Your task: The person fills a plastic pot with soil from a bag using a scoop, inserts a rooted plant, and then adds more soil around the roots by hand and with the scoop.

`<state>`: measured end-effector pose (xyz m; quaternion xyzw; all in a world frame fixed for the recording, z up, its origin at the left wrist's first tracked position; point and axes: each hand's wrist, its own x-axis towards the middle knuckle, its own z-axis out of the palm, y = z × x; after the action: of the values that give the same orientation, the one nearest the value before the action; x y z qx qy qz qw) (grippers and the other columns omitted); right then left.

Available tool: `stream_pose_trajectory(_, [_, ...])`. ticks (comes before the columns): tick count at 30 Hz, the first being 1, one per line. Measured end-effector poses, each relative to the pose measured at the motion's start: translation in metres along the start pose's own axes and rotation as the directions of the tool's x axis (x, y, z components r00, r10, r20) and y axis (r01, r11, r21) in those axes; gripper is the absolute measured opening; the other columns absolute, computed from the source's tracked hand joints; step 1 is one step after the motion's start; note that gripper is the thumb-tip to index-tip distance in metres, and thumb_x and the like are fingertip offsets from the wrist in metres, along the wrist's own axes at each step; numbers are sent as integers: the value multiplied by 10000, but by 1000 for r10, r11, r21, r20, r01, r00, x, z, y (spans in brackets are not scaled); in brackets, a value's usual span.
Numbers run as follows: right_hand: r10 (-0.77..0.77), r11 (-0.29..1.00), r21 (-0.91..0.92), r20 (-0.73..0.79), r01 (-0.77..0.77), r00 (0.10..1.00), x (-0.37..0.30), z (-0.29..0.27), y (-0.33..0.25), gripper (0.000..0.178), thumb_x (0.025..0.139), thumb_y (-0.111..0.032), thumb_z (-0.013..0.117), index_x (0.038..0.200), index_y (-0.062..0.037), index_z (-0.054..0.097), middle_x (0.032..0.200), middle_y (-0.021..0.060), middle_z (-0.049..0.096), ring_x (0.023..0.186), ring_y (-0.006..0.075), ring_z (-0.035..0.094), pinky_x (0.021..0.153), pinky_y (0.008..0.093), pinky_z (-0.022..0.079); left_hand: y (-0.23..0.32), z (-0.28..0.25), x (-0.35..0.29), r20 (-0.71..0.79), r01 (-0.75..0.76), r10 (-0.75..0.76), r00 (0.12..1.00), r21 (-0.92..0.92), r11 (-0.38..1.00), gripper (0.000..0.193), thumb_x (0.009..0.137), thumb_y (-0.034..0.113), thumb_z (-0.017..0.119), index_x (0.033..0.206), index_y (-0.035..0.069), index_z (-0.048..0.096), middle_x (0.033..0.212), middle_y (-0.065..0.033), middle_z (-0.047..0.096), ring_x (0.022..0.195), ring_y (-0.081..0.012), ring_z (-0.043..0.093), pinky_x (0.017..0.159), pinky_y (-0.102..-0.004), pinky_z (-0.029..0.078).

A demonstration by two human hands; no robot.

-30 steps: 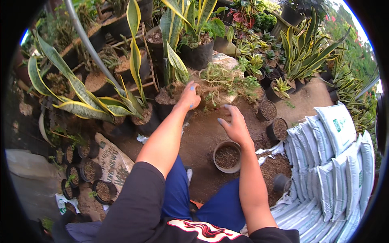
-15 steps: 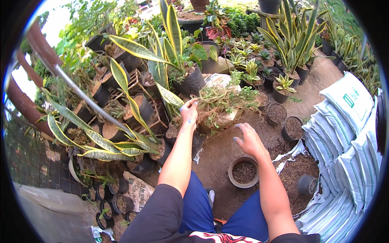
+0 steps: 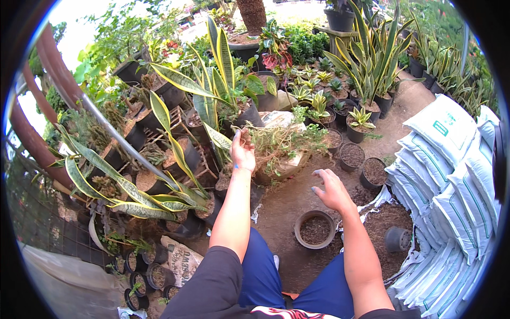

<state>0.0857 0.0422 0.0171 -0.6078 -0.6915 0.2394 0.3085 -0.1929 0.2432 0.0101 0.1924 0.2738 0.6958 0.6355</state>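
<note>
Right of the right hand (image 3: 334, 192), bags (image 3: 451, 204) bear green print.

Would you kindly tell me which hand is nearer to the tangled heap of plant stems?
Left: the left hand is at the left edge of the tangled heap of plant stems, while the right hand is clear of it, closer to the person's body.

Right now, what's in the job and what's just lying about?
Likely in the job:
tangled plants, by the left hand
round soil-holding pot, below the right hand

Seemingly lying about:
stacked white bags
tipped grey pot
</note>
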Motion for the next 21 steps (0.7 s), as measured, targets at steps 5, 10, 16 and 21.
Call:
stream_pose_trajectory(5, [3,1000,-9,31,-2,1000,0,2,-2,466,873,-149,752,1297,-59,583,1259,198,600,1215,399,584,1040,462,481,-13,-36,20,-123,149,-128,984,180,972,127,992,258,700,1027,137,685,837,40,678,707,-87,589,618,-249,449])
stream_pose_trajectory(10, [4,1000,-18,44,-3,999,1,6,1,481,875,-157,755,1310,-58,575,1263,201,599,1225,398,578,1045,464,477,-17,-53,26,-202,566,-531,823,381,731,249,1045,319,626,1114,88,689,780,16,585,688,-125,545,665,-285,485])
stream_pose_trajectory(16, [-68,994,-87,33,71,997,5,19,13,460,881,-170,752,1295,-62,581,1205,183,601,1090,339,634,971,443,513,-19,-30,4,2,281,-361,932,624,729,285,1084,335,548,1253,146,677,1070,-2,646,938,-167,570,771,-364,508])
stream_pose_trajectory(21, [-14,996,-83,73,20,997,6,14,14,482,883,-176,750,1315,-65,566,1235,196,596,1148,378,608,1003,458,496,-8,1,-8,166,239,-289,943,270,933,231,1059,344,595,1243,236,685,1174,74,646,1010,-130,552,846,-453,523])
